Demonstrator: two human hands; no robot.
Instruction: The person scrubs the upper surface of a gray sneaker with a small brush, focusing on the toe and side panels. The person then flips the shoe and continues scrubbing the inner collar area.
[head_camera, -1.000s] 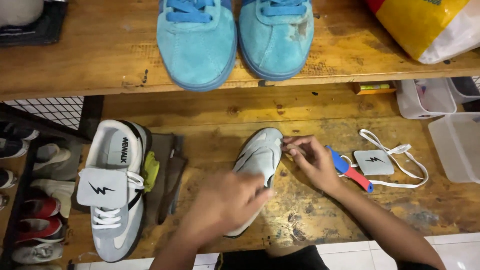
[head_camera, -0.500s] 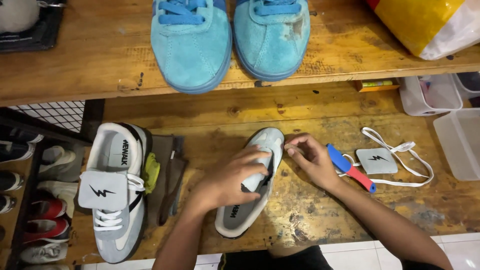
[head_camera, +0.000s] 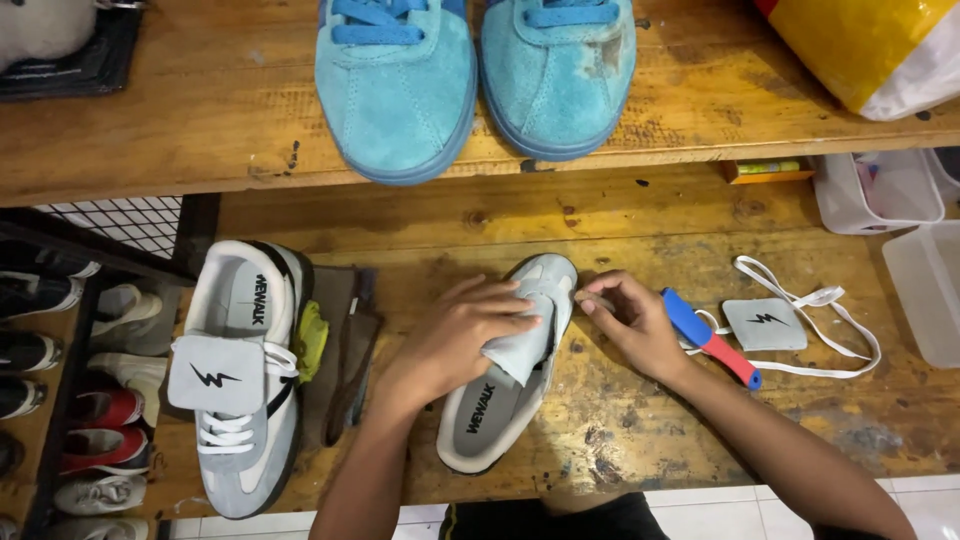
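Observation:
An unlaced grey and white sneaker (head_camera: 500, 410) lies on the wooden bench, toe pointing away from me. My left hand (head_camera: 455, 335) rests on its upper and grips the grey tongue, pulled back over the opening. My right hand (head_camera: 630, 320) touches the right side of the toe, fingers pinched together on something small that I cannot make out. A blue and red handled brush (head_camera: 712, 340) lies just right of that hand. Its matching laced sneaker (head_camera: 235, 375) sits at the left.
A grey tongue flap (head_camera: 765, 325) and a white lace (head_camera: 830, 320) lie at the right. Brown and yellow cloths (head_camera: 335, 350) sit beside the laced sneaker. Two light blue suede shoes (head_camera: 470, 70) stand on the upper shelf. Clear plastic bins (head_camera: 920, 270) stand far right; shoe racks (head_camera: 50, 400) left.
My left hand has slid up from the sneaker's heel to its tongue, uncovering the insole. The right hand has stayed at the toe.

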